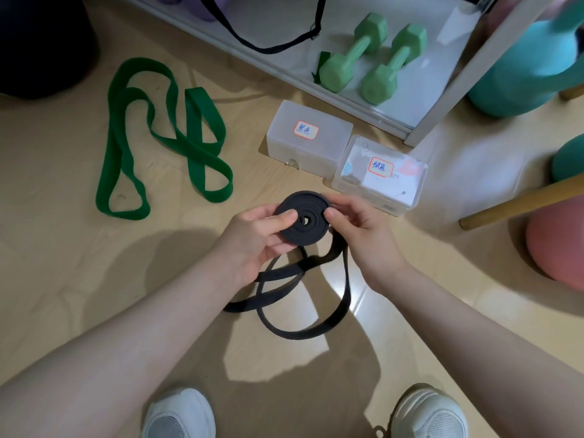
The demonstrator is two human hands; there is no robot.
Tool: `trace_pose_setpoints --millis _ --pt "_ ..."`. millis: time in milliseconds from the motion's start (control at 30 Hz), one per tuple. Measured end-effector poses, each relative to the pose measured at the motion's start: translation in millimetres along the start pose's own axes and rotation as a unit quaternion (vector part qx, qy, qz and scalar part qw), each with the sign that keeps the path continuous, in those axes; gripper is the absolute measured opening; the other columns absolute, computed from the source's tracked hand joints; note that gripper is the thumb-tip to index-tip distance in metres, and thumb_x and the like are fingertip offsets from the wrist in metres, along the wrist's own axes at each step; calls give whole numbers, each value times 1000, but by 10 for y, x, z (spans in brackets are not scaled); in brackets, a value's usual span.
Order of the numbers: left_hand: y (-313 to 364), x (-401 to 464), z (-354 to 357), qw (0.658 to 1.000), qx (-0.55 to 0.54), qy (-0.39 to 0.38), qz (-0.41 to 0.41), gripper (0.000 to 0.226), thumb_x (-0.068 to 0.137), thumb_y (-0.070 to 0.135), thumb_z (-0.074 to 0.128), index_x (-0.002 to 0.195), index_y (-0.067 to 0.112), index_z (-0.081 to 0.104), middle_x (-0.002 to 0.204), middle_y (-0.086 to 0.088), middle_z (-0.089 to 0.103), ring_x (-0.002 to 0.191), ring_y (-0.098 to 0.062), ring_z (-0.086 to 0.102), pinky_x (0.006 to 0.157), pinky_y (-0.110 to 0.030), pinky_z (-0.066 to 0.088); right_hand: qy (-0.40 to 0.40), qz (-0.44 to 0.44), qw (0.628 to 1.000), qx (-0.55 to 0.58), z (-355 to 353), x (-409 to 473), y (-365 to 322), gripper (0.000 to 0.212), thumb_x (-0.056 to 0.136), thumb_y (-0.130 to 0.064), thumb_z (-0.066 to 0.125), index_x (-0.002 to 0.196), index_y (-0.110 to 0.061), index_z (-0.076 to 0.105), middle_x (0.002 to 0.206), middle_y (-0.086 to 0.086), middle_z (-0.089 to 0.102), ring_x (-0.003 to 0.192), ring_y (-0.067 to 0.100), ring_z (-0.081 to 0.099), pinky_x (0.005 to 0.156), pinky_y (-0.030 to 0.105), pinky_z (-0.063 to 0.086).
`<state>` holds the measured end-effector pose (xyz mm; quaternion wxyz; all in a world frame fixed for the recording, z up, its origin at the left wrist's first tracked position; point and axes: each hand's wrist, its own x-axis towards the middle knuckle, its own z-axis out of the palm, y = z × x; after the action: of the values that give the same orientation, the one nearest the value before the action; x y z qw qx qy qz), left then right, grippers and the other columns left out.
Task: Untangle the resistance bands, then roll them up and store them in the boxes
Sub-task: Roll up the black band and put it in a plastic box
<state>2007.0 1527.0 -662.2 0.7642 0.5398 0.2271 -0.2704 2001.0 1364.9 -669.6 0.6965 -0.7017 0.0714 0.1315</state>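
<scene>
Fingers (pixel 286 215) of the left hand (pixel 252 238) and of the right hand (pixel 360 229) pinch the black coil (pixel 305 221) from either side, held above the floor (pixel 79 248). Leftmost, the green band (pixel 164 143) lies loose and unrolled. The black tail (pixel 303 298) hangs looped below the coil, so rolling looks about half done. Next, I judge, more tail must be wound on, then the coil goes into the closed black-labelled box (pixel 308 137), beside the green-labelled box (pixel 380 173).

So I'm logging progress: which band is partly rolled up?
The black band, held by both hands as a coil with its tail hanging loose. The green band lies unrolled on the floor.
</scene>
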Motion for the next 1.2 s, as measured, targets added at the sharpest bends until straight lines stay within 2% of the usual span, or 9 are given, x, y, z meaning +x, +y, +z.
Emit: trace_pose_setpoints --millis 100,233,333,467,767,867,967,1100,1200 --pt "15 24 0 999 -40 -1 -12 31 86 5 59 116 -2 57 102 -19 70 93 -29 69 84 -35 56 -14 25 999 37 14 -53 18 39 89 -4 56 123 -24 56 98 6 65 74 14 59 77 23 53" --pt "-45 11 36 996 -83 -17 -12 45 79 11 62 122 -1 53 112 -20 66 104 -31 65 97 -42 48 33 31 999 29 78 6 -18 37 88 -4 59 115 -28 58 85 -4 66 65 9 57 70 23 52" --pt "-51 -19 -1 996 -61 -56 -29 43 79 10 62 120 0 53 107 -17 69 96 -25 68 89 -34 53 7 44 998 43 0 6 -33 33 89 -3 57 115 -22 60 89 -4 66 67 3 57 70 22 49" --pt "30 -38 2 991 98 -91 -27 22 88 11 58 109 10 52 64 4 67 48 -3 59 64 -22 50 -59 53 996 51 -144 -37 -85 34 91 2 51 120 -14 56 86 1 63 56 1 57 55 13 47" --pt "-17 30 18 988 132 -82 -23 27 87 17 59 112 6 58 101 -11 69 96 -22 66 79 -30 53 -114 29 993 -14 -292 -38 -29 35 88 2 55 108 -25 63 89 -9 69 63 7 52 58 16 47" --pt "-43 -47 38 988 62 -124 -67 38 82 20 61 117 5 58 94 -9 71 88 -19 66 77 -27 46 -145 23 988 -45 -358 -33 -47 34 88 1 55 107 -26 63 88 -16 71 74 8 55 64 16 48" --pt "32 -73 35 981 126 -133 -64 27 90 15 53 114 3 56 57 4 64 53 -6 58 77 -33 33 -157 24 986 -47 -368 -59 -51 34 88 2 55 109 -24 62 85 -14 70 65 5 54 62 16 47" --pt "157 13 79 951 283 -122 -38 13 88 18 60 100 14 61 90 -6 70 79 -17 65 80 -37 46 -196 6 976 -95 -340 -38 -44 34 89 0 55 108 -27 61 99 11 67 77 20 55 68 31 48" --pt "65 8 132 951 289 -109 -11 10 89 17 60 98 15 64 87 -4 71 81 -16 67 77 -31 54 -190 10 975 -113 -386 -14 -36 38 87 -1 60 111 -30 51 87 20 58 66 15 57 64 25 49"
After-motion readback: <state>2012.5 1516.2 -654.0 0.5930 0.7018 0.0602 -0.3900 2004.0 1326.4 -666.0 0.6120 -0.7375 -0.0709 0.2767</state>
